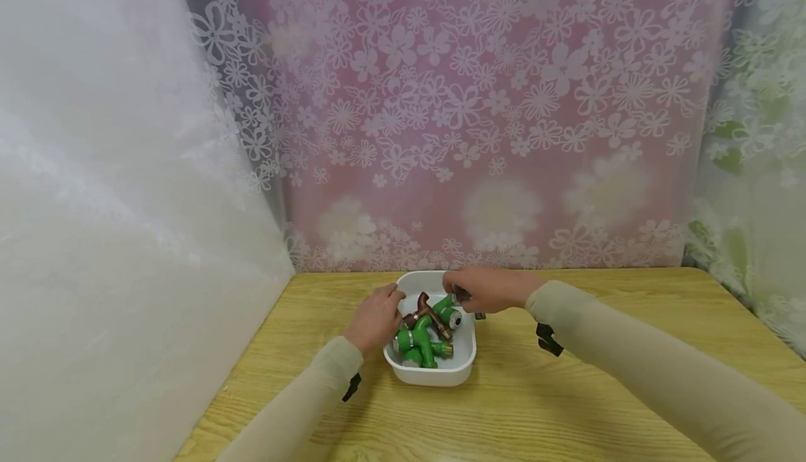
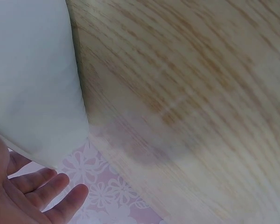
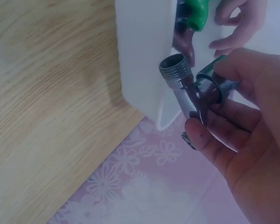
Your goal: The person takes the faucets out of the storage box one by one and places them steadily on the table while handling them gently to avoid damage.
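While your left hand (image 1: 376,318) sits, fingers relaxed, at the left rim of the tub (image 1: 434,376), your right hand (image 1: 491,288) pinches the valve (image 3: 183,97) above its right rim, where slack fingertips on smooth metal could drop it.

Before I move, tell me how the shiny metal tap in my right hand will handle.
The tap should be stiff and hold its shape, since its body looks metal. That likely makes it heavy for its size. Its glossy, rounded surface might slip in the right hand.
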Motion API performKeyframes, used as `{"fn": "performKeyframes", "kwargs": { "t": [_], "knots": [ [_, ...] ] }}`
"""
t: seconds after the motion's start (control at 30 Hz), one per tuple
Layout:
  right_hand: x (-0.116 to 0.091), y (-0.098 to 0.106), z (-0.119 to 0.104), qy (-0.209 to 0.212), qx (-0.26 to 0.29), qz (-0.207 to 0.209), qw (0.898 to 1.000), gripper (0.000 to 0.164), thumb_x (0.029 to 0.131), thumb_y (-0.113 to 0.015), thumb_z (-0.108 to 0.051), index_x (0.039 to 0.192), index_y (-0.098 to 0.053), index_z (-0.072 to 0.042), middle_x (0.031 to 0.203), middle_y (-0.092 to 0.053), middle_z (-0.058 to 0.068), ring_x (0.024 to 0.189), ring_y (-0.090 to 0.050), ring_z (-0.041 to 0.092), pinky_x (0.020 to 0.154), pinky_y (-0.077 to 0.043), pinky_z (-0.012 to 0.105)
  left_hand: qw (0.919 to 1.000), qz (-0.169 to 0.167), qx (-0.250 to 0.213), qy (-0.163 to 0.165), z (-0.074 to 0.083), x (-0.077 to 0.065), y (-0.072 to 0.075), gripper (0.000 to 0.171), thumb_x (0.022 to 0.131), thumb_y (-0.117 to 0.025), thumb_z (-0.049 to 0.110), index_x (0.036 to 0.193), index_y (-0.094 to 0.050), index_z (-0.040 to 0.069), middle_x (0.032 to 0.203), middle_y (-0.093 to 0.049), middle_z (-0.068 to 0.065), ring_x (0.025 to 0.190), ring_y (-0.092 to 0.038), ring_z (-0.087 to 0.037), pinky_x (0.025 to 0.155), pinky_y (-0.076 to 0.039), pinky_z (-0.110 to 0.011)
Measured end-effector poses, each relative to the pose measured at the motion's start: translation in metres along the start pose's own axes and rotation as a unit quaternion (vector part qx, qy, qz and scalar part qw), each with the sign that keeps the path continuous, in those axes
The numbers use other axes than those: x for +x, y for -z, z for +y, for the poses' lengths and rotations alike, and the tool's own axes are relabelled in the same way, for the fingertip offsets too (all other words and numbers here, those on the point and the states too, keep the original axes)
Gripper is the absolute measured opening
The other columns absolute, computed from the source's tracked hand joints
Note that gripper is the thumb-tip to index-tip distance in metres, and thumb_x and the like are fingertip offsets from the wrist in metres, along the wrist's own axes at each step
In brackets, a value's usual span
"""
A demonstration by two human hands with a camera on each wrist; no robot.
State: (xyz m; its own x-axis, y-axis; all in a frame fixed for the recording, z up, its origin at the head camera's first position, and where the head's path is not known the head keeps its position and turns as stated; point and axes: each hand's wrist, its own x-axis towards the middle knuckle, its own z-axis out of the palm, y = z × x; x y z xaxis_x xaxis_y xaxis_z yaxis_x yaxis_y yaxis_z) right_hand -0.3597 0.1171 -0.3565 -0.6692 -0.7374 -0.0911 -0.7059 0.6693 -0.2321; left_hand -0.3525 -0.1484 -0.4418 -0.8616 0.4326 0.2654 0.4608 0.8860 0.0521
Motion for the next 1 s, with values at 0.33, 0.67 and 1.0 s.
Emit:
{"fn": "performKeyframes", "kwargs": {
  "t": [0.33,0.67,1.0],
  "knots": [
    [-0.017,-0.01,0.028,-0.045,0.02,-0.003,0.999,0.028,0.097,-0.064,-0.013,0.124,-0.058,-0.014,0.091,-0.059,-0.007,0.076,-0.052,0.011,0.067,-0.045,0.031,0.9999,-0.012,0.0,0.005,0.0,-0.001,-0.001,0.033,0.1,-0.057,0.014,0.132,-0.061,0.008,0.144,-0.054,-0.014,0.131,-0.055,-0.03,0.105,-0.052,-0.046],
    [-0.029,-0.025,0.051,-0.08,0.029,0.004,0.996,0.032,0.094,-0.069,-0.014,0.122,-0.054,-0.008,0.097,-0.059,-0.004,0.083,-0.055,0.01,0.072,-0.05,0.03,1.0,-0.005,0.006,0.006,0.001,-0.001,0.0,0.033,0.1,-0.057,0.013,0.132,-0.061,0.007,0.145,-0.054,-0.014,0.132,-0.054,-0.03,0.107,-0.051,-0.045],
    [-0.028,-0.044,0.059,-0.09,0.036,-0.008,0.995,0.033,0.094,-0.071,-0.016,0.121,-0.057,-0.005,0.099,-0.062,-0.002,0.09,-0.058,0.011,0.081,-0.055,0.035,0.9998,-0.016,0.001,0.012,0.002,-0.002,0.002,0.034,0.101,-0.055,0.015,0.134,-0.06,0.008,0.148,-0.052,-0.014,0.134,-0.053,-0.03,0.107,-0.05,-0.046]
  ]
}}
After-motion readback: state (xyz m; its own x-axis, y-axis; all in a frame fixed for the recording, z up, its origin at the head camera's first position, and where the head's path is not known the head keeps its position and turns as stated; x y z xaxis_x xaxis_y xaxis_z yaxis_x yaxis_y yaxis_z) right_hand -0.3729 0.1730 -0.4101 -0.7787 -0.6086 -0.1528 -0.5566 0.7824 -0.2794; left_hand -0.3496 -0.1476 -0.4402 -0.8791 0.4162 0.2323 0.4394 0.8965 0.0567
